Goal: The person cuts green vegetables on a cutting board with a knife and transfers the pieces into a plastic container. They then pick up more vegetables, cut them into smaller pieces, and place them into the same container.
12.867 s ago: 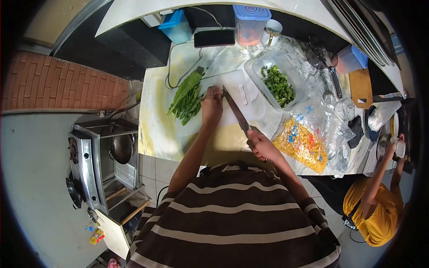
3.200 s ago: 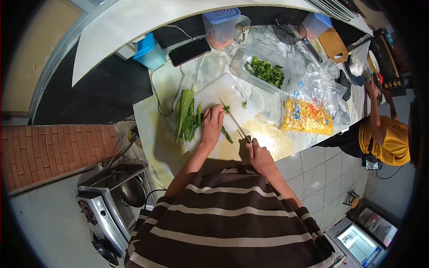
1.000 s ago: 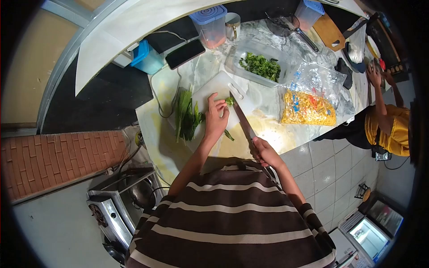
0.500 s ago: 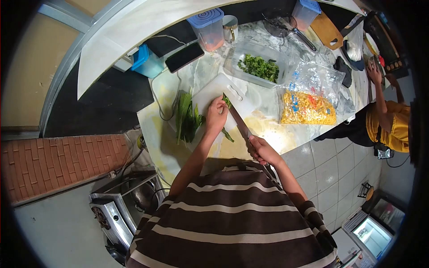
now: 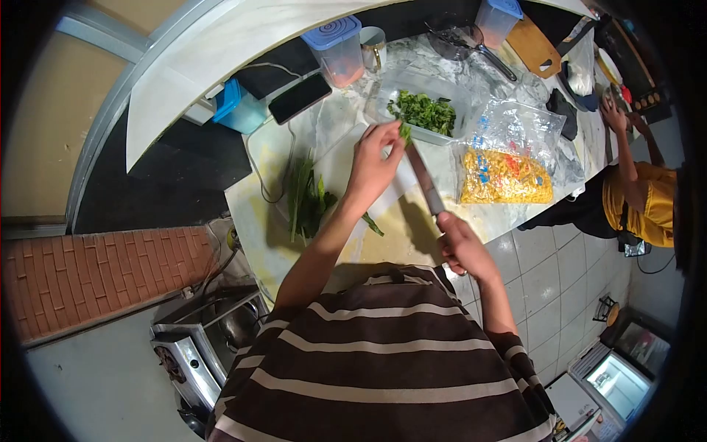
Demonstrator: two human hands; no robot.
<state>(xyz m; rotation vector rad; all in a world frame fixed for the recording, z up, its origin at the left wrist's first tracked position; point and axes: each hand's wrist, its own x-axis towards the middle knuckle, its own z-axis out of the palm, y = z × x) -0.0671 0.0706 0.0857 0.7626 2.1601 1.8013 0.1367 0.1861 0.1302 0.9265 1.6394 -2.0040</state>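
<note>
My right hand (image 5: pixel 464 247) is wrapped round the handle of a kitchen knife (image 5: pixel 426 180), whose blade points up and away over the board's right edge. Closed in a pinch, my left hand (image 5: pixel 377 158) holds a few cut leafy greens (image 5: pixel 405 132) against the blade near its tip. Both are close to the near side of a clear plastic container (image 5: pixel 465 125) with chopped greens (image 5: pixel 423 110) inside. Below my left hand lies a white cutting board (image 5: pixel 335 158), partly hidden by my forearm. Long uncut green leaves (image 5: pixel 303 195) rest on its left side.
A clear bag of yellow pieces (image 5: pixel 504 177) lies right of the container. Behind are a phone (image 5: pixel 300 98) with a cable, blue-lidded tubs (image 5: pixel 342 62), a mug (image 5: pixel 373 50) and a black-handled strainer (image 5: pixel 456 40). Another person (image 5: pixel 641 199) works at far right.
Both hands have lifted from the board and moved towards the container, carrying the knife and cut greens. The long leaves stay in place.
</note>
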